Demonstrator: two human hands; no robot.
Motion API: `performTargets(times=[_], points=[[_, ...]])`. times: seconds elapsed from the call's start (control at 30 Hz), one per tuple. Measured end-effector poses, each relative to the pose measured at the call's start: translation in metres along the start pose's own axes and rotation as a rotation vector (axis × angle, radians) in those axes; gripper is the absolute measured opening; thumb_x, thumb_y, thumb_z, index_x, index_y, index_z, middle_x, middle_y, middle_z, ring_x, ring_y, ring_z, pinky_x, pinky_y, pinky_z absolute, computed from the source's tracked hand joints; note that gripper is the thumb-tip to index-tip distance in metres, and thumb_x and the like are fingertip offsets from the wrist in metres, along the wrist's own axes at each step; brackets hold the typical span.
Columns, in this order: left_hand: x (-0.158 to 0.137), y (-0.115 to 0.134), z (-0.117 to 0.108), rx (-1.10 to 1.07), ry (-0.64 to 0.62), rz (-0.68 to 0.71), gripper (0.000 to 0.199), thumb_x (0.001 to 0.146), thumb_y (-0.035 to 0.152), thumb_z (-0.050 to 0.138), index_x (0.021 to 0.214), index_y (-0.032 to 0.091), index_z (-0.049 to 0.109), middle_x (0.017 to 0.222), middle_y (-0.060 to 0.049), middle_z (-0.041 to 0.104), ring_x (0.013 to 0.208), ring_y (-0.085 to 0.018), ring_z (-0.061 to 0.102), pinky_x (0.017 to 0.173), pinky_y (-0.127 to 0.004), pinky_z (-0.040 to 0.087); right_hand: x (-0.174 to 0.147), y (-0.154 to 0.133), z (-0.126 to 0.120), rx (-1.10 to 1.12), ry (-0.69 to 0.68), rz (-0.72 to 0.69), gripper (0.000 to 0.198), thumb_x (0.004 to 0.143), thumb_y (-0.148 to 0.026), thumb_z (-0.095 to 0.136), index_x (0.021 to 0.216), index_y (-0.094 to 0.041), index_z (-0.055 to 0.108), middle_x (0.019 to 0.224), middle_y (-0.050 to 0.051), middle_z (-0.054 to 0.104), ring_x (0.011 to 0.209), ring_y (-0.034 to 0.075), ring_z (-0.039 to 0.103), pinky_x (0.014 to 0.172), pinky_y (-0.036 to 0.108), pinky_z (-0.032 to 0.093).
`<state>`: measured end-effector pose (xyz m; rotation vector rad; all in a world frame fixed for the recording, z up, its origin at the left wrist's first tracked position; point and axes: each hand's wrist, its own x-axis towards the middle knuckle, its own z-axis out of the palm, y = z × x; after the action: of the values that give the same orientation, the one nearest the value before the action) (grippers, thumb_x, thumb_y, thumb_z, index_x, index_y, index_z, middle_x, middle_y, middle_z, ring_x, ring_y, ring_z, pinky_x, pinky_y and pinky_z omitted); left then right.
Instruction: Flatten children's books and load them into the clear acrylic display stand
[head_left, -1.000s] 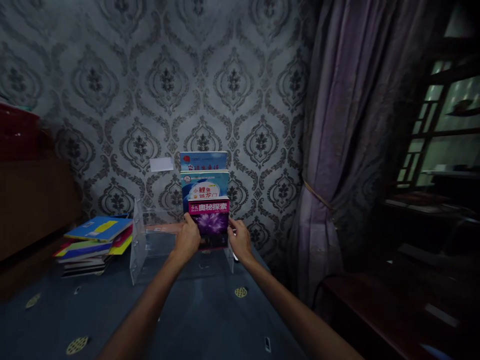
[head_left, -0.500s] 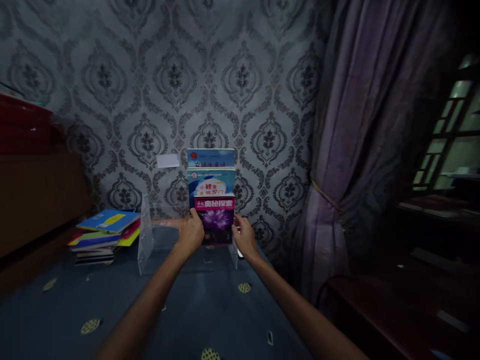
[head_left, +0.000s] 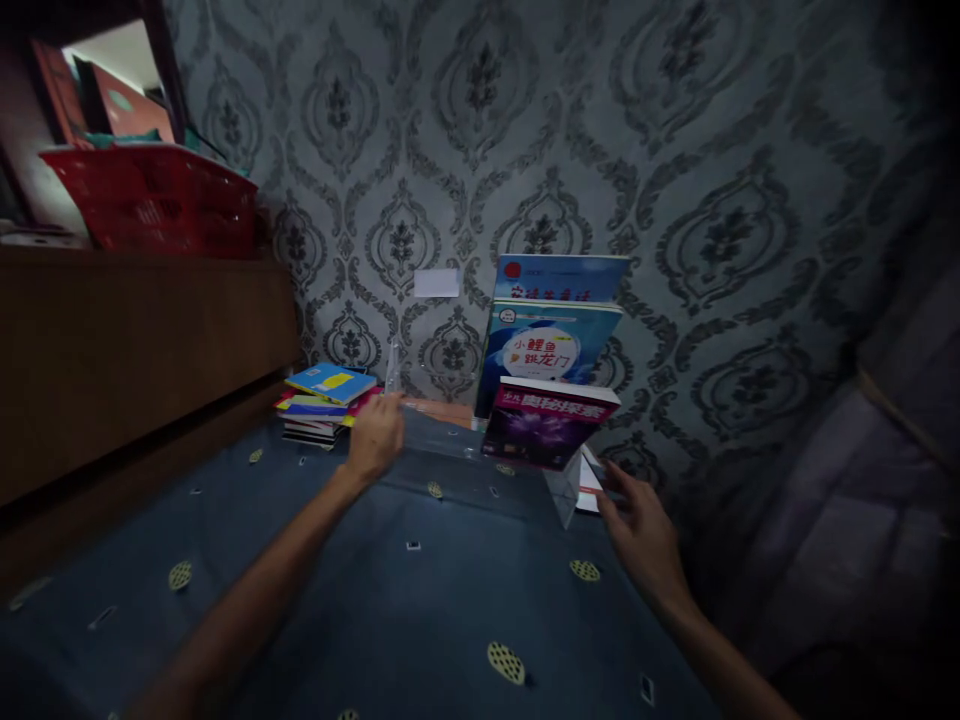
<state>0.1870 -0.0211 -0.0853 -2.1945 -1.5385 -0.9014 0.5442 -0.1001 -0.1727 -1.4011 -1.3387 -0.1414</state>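
Note:
A clear plastic book rack (head_left: pixel 568 495) stands against the wall with several books in its right part. At the front, the purple book (head_left: pixel 544 425) leans back. Behind it rise a light-blue book (head_left: pixel 551 340) and a taller blue book (head_left: pixel 562 270). My left hand (head_left: pixel 377 437) is at the rack's left end, near the book pile (head_left: pixel 330 385); its fingers are loosely curled, and nothing shows in them. To the right of the rack, my right hand (head_left: pixel 641 525) is open with fingers apart, close to a white flat item (head_left: pixel 589 488) behind the rack's side panel.
Dark-blue patterned cloth (head_left: pixel 420 610) covers the table. On the left is a brown wooden cabinet (head_left: pixel 135 350) with a red plastic basket (head_left: pixel 172 195) on it. A white card (head_left: pixel 436 283) is on the patterned wall (head_left: pixel 480 150). A curtain (head_left: pixel 840 540) hangs at right.
Both hands have let go of the purple book, the left moving left towards the pile and the right moving away to the right. My view has turned left and tilted.

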Motion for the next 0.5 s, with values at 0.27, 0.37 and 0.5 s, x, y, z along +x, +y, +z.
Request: performTargets(times=[0.27, 0.37, 0.5], points=[[0.020, -0.113, 0.029, 0.151, -0.017, -0.176, 0.043, 0.091, 0.024, 0.043, 0.129, 0.004, 0.048, 0.134, -0.025, 0.054, 0.131, -0.036, 0.045, 0.106, -0.049, 0.037, -0.012, -0.019, 0.028, 0.028, 0.055, 0.059, 0.057, 0.083, -0.048, 0.055, 0.132, -0.018, 0.055, 0.109, 0.014, 0.062, 0.094, 0.028, 0.066, 0.078, 0.043, 0.057], [0.031, -0.136, 0.040, 0.217, -0.095, -0.172, 0.053, 0.089, 0.031, 0.050, 0.134, 0.004, 0.045, 0.145, -0.029, 0.045, 0.141, -0.040, 0.033, 0.109, -0.055, 0.031, -0.018, -0.023, 0.034, 0.060, 0.037, 0.068, 0.057, 0.084, -0.050, 0.053, 0.133, -0.020, 0.054, 0.112, 0.013, 0.061, 0.097, 0.028, 0.066, 0.076, 0.042, 0.057], [0.044, -0.156, 0.049, 0.282, -0.227, -0.156, 0.047, 0.091, 0.038, 0.053, 0.126, 0.007, 0.053, 0.136, -0.026, 0.055, 0.135, -0.039, 0.043, 0.106, -0.054, 0.035, -0.043, -0.021, 0.040, 0.071, -0.001, 0.082, 0.052, 0.086, -0.050, 0.050, 0.129, -0.021, 0.056, 0.114, 0.013, 0.060, 0.101, 0.028, 0.064, 0.076, 0.041, 0.057]])
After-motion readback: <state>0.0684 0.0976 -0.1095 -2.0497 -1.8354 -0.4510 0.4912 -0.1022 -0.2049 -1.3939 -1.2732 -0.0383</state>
